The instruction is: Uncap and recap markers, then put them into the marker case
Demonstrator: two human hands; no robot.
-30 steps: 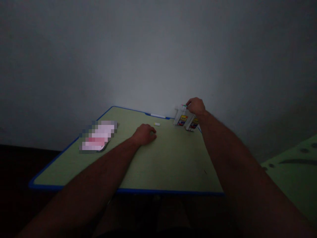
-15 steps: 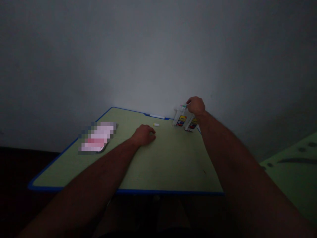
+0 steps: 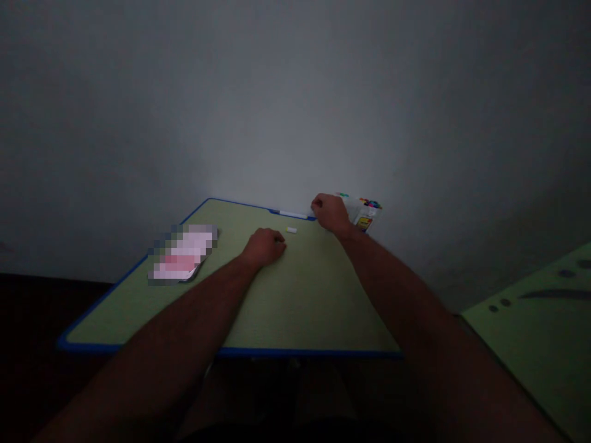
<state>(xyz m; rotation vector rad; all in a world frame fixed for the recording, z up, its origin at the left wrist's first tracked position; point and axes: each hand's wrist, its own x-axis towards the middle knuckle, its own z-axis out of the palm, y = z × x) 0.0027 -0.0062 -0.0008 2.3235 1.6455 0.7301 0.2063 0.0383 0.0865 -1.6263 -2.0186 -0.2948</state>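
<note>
My left hand (image 3: 265, 247) rests on the pale green tabletop (image 3: 295, 307), fingers loosely curled, with a gap between thumb and forefinger and nothing visible in it. Just beyond its fingertips lies a small white piece with a yellowish end (image 3: 291, 230). My right hand (image 3: 330, 212) is raised at the back right, its fingers bent together as in a pinch; anything between them is hidden. Right behind it stand clear containers (image 3: 364, 223) with a yellow label and colourful tops, partly covered by the hand and wrist.
A white pen (image 3: 293, 215) lies in the blue slot at the table's back edge. At the left is a phone-like flat object (image 3: 184, 253), blurred by pixelation. A grey wall (image 3: 295, 111) rises behind the table. Another green surface (image 3: 530, 332) with dark marks is at the right.
My right hand has moved left and slightly down from above the containers, uncovering the colourful tops on the right one. My left hand has barely shifted.
</note>
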